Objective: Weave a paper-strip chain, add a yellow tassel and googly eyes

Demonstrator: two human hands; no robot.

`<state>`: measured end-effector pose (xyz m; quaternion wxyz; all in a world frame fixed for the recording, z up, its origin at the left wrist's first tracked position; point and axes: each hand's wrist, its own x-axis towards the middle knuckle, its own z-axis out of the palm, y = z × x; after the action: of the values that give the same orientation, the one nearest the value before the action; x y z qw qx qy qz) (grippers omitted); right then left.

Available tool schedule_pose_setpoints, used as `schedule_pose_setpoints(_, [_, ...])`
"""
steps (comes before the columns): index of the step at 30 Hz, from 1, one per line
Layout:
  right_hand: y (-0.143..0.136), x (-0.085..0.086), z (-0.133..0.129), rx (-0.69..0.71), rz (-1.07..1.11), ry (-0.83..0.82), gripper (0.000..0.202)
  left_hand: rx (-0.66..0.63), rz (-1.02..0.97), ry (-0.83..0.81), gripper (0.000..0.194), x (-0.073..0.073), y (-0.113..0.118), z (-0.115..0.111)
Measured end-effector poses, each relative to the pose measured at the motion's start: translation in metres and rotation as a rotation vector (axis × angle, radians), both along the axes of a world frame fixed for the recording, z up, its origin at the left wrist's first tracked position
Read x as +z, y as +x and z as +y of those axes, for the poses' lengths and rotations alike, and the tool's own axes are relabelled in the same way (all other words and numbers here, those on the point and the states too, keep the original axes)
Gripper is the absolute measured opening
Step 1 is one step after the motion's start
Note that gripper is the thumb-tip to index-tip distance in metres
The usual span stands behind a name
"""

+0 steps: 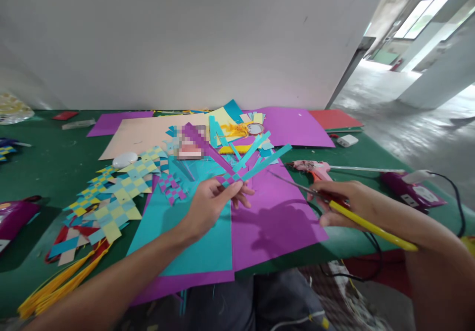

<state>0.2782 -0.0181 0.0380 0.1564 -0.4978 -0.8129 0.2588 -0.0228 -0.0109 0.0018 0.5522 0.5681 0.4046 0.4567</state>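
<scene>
My left hand point(217, 202) is closed on a small woven piece of purple and teal paper strips point(233, 176), thumb on top, above the teal and purple sheets. Long loose strips fan out from the weave, purple to the upper left and teal to the upper right. In my right hand point(349, 202) is a pair of scissors point(297, 184), its blades pointing left toward the strips but apart from them. A long yellow piece point(374, 226) also runs from this hand back along the wrist; I cannot tell what it is.
Checkered woven paper pieces point(122, 187) with a yellow tassel point(67, 284) lie at left, near a white oval object point(125, 160). A pink glue gun point(313, 167) lies at right beside a purple box point(411, 190) with a black cord. Behind is a yellow comb point(235, 150).
</scene>
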Motion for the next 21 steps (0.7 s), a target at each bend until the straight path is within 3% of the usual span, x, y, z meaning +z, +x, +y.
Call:
schedule_pose_setpoints(3, [-0.011, 0.006, 0.003, 0.120, -0.130, -0.086, 0.035, -0.002, -0.005, -0.018, 0.032, 0.000, 0.000, -0.001])
schedule_pose_setpoints(10, [-0.050, 0.013, 0.018, 0.214, -0.089, -0.097, 0.035, -0.025, 0.011, -0.060, 0.034, 0.000, 0.001, -0.002])
schedule_pose_setpoints(21, [-0.059, 0.011, 0.030, 0.287, -0.108, -0.031, 0.036, -0.048, -0.047, -0.108, 0.021, 0.002, 0.003, -0.003])
